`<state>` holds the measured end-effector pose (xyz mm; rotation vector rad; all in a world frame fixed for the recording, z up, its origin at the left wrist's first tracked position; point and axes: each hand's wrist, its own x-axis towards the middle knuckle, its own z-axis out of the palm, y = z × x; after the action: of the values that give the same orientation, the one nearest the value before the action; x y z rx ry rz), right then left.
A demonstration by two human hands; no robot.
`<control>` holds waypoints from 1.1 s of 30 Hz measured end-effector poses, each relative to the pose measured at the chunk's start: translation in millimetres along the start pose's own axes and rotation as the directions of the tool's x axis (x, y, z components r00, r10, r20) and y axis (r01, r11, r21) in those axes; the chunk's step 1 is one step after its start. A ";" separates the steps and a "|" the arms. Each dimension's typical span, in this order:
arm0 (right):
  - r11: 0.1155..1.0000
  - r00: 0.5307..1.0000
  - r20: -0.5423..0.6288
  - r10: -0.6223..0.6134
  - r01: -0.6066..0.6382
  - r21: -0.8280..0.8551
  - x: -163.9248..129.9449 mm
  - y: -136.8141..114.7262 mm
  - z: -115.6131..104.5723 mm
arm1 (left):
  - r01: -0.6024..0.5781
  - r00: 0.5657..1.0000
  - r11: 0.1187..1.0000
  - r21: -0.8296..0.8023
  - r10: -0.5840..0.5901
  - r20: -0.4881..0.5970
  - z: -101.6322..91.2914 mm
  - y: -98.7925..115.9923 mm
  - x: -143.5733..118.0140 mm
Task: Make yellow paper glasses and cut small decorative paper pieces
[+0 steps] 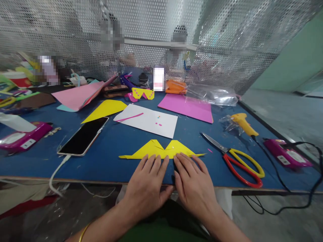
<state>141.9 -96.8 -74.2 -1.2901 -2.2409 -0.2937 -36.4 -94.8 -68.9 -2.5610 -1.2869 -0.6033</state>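
Note:
A folded yellow paper (141,150) lies on the blue tabletop, with a V-shaped notch in its upper edge and thin points at both ends. The fingertips of my left hand (148,178) press flat on its lower edge, left of the middle. My right hand (193,178) lies the same way right of the middle, fingers stretched out and close together. Neither hand grips anything. Scissors (228,151) with one red and one yellow handle lie to the right, blades partly apart. Beyond the folded paper is a white sheet (148,122) carrying a pink strip and tiny paper bits.
A phone (84,136) on a white cable lies at left. Purple power sockets (289,153) and a yellow glue gun (243,123) sit at right. Pink sheets (188,107), a yellow sheet (106,109) and a yellow paper mask (143,93) lie farther back, before a perforated metal screen (151,23).

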 end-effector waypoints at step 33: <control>0.998 1.000 -0.004 0.027 -0.027 0.059 -1.5 2.0 0.3 | -0.128 0.990 0.990 -0.055 0.130 0.049 -6.8 0.7 3.1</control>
<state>144.1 -96.8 -75.4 -1.2865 -2.2092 -0.2192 -36.0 -95.5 -61.4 -2.6941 -1.1239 -0.5542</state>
